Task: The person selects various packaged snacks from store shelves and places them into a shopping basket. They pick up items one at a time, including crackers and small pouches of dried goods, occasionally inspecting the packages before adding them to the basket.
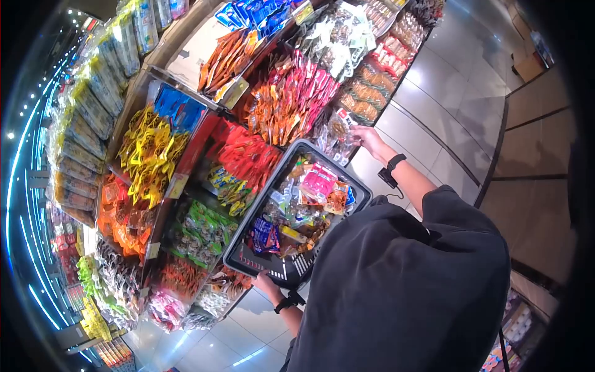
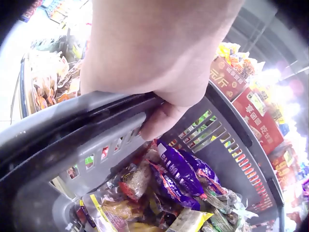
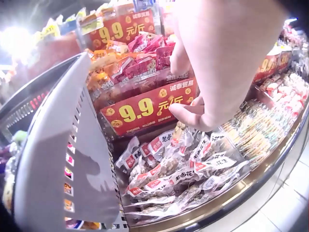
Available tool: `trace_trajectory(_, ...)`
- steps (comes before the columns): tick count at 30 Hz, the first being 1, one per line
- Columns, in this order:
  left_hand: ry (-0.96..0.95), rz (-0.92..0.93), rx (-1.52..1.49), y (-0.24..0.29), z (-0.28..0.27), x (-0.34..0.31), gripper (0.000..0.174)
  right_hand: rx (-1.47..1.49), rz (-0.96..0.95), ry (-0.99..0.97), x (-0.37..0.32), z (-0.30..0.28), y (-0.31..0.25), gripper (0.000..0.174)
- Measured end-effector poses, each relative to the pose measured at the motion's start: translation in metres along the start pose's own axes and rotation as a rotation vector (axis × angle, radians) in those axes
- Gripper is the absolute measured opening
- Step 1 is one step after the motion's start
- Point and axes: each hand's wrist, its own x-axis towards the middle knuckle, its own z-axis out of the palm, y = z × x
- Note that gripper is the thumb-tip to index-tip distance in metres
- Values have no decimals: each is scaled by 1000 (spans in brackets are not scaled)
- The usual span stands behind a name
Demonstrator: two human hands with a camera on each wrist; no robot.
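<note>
A grey basket (image 1: pixel 233 243) holds mixed snack packets, among them purple ones (image 2: pixel 177 166) and a pink one (image 1: pixel 319 182). My left hand (image 1: pixel 266 286) grips its near rim, with the fingers curled over the edge in the left wrist view. At the basket's far end, my right hand (image 1: pixel 370 141) is over a bin of clear, white-labelled packets (image 3: pixel 169 176). In the right wrist view, its thumb and forefinger are spread apart above them, and the fingertips hang close to the top packets. Whether they touch one is unclear.
Shelf bins of orange and pink packets (image 1: pixel 282 102), red packets (image 1: pixel 245 152) and green packets (image 1: pixel 201 229) line the basket's left side. A red price sign (image 3: pixel 149 108) stands behind the bin. Tiled floor (image 1: pixel 434 80) lies to the right.
</note>
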Motion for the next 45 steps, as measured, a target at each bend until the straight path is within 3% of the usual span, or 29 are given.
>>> trace_trajectory(6,-12,-23,12,-4,-7,3,22,210,49,-5,-28,-12,-16,31)
trace_trajectory(10,11,5,-51,14,8,-11,21,-15,-13,-8,-49,-23,-51,34)
trace_trajectory(14,22,42,-24,-3,1,2,18,-239,-212,-251,-91,-10,-107,43)
trace_trajectory(15,26,35,-57,-4,1,3,18,-237,-200,-258,-102,-2,-120,43)
trace_trajectory(17,4,30,-53,-3,1,4,19,-185,-197,-495,-120,11,-141,44)
trace_trajectory(19,20,26,-40,1,4,0,17,-162,-179,-577,-137,31,-151,44)
trace_trajectory(21,38,15,-55,-2,3,2,17,-102,-129,-791,-139,46,-147,43)
trace_trajectory(24,15,20,4,-7,-1,7,17,-164,-68,-922,-132,81,-113,42)
trace_trajectory(26,5,22,-17,-1,2,2,18,-216,110,-925,-126,107,-84,46)
trace_trajectory(28,-22,26,3,-4,-2,2,20,-577,40,-741,-131,126,-58,51)
trace_trajectory(30,5,10,-43,3,3,-3,21,-1222,-994,-629,-104,102,-6,52)
trace_trajectory(31,15,-6,-18,2,2,-3,22,-964,-536,-691,-125,113,-30,44)
trace_trajectory(32,8,-12,-19,1,3,-2,22,-971,-533,-686,-125,111,-39,44)
trace_trajectory(34,26,19,-18,-1,2,-1,22,-535,-119,-650,-116,108,-53,33)
trace_trajectory(36,4,5,27,-3,-2,2,21,-549,-187,-362,-98,96,-63,17)
trace_trajectory(37,-4,-1,9,-5,-2,4,20,-511,-336,-257,-63,75,-41,15)
trace_trajectory(39,-9,-9,-9,-4,-2,1,20,-816,-479,3,-8,42,-16,17)
trace_trajectory(40,10,1,-14,3,1,-3,20,-1053,-387,119,8,33,-14,29)
trace_trajectory(42,31,12,-32,9,9,-8,20,-1167,-426,196,56,11,14,46)
trace_trajectory(44,12,10,-29,10,7,-8,21,-1188,-384,10,79,3,13,59)
trace_trajectory(45,6,15,-31,7,5,-6,20,-1251,-440,82,94,6,22,60)
